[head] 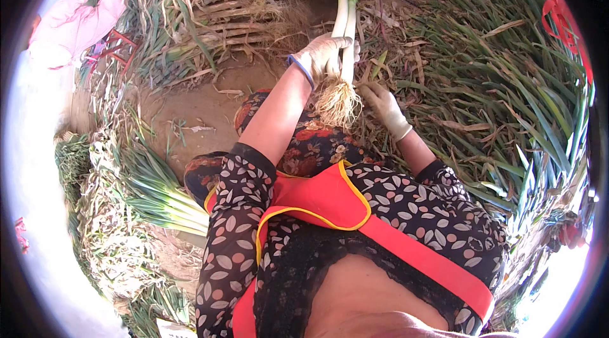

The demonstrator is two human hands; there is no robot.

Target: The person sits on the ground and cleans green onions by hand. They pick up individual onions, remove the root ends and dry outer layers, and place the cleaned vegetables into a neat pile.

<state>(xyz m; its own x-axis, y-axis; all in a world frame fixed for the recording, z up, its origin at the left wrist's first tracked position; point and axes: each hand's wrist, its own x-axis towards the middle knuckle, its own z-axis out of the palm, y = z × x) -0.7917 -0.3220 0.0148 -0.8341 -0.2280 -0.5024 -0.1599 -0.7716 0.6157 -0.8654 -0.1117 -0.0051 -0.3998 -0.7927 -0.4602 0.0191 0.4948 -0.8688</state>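
My left hand (323, 58), in a pale work glove with a blue cuff, is closed around the white shanks of two large green onions (341, 19). Their leaves point away from me. The pale, stringy roots (338, 102) hang toward my knees. My right hand (386, 110), also gloved, is low to the right of these roots, by dry leaf litter (380, 64). Its fingers curl downward, and whether they grip anything is hidden. Under my forearms are my flower-patterned trousers (319, 143).
Rooted onions (238, 19) lie stacked at the upper left. A broad heap of green onion leaves (476, 85) spreads on the right. Beside my left leg is a bunch of onions (176, 200). Another person in pink (78, 24) is at the far left, near a red folding stool (121, 50).
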